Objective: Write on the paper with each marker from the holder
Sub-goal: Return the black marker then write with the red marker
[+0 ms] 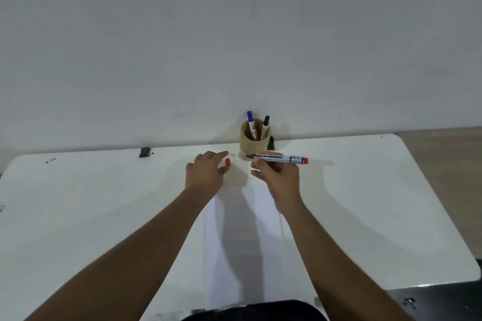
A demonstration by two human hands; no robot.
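Right hand point(280, 177): grip pinches 1 uncapped red marker point(280, 159), held level above the paper's point(242, 242) far end. Left hand point(206, 171): fingers loosely spread beside red cap point(227, 162), upright on the tabletop point(91, 203). Holder point(254, 141), at far edge: 1 blue marker point(251, 122), 1 black marker point(265, 125).

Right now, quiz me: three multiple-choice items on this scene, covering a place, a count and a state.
1. Where does the red cap sit?
A. By the left hand fingertips
B. In the holder
C. On the paper

2. How many markers stand in the holder?
A. One
B. Two
C. Three

3. The marker in the right hand is:
A. Capped
B. Uncapped
C. Lying on the table

Key:
1 A, the cap stands on the table at the fingertips.
2 B, a blue-capped marker and a black-capped marker.
3 B, its dark tip is bare.
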